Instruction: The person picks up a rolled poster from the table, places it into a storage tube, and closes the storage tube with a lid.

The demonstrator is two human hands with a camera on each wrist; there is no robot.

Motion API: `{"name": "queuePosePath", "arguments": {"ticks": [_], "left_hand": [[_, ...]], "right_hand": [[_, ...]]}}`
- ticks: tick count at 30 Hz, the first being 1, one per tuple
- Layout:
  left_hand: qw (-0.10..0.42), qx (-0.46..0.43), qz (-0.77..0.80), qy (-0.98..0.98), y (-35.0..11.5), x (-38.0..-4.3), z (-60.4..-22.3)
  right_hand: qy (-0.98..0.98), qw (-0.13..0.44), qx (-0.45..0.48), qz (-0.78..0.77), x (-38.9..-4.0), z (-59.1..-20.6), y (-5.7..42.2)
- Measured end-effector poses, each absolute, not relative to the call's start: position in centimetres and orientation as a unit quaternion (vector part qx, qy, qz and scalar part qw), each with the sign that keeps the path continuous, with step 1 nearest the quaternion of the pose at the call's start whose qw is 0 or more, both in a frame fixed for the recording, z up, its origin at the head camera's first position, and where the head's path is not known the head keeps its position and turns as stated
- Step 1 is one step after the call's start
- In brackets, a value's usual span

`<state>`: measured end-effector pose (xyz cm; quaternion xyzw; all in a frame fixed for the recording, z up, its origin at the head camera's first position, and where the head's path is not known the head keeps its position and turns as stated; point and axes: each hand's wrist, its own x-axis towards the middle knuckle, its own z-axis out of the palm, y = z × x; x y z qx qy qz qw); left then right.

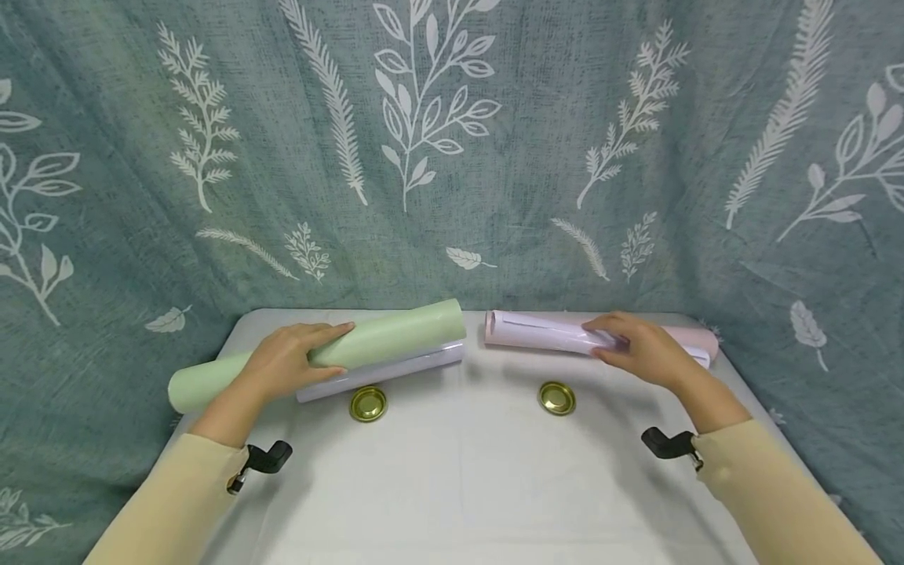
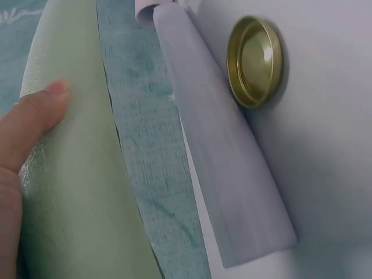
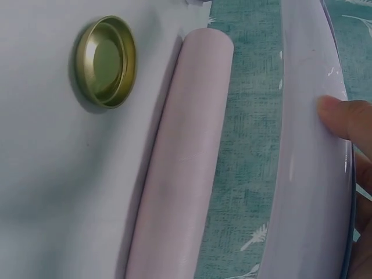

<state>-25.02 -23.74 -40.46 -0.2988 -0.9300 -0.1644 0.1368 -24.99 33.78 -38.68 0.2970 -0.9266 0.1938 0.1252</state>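
Note:
My left hand [image 1: 282, 359] grips a pale green roll of sheet material [image 1: 399, 336] around its middle, raised off the table and slanting up to the right. Below it, a lavender roll [image 1: 424, 361] lies on the table; the left wrist view shows that roll [image 2: 218, 145] apart from the green one. With my right hand [image 1: 648, 350] I hold a glossy whitish-lavender roll [image 1: 547, 333], thumb against its near side in the right wrist view. Behind and under it a pink roll [image 3: 180, 157] rests on the table. Some fingers of both hands are hidden behind the rolls.
Two small gold round lids or dishes sit on the white table [image 1: 452, 479]: a left one [image 1: 368, 403] near the lavender roll and a right one [image 1: 557, 398] in front of the right-hand rolls. A green-blue leaf-patterned curtain [image 1: 438, 251] hangs behind the table.

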Motion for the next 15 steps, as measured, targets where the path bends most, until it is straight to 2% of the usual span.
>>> {"name": "queuePosePath", "arguments": {"ticks": [15], "left_hand": [[0.112, -0.310, -0.176, -0.927, -22.3, -24.1, -40.2]], "right_hand": [[-0.918, 0.125, 0.315, 0.203, -24.7, -37.5, 32.2]]}}
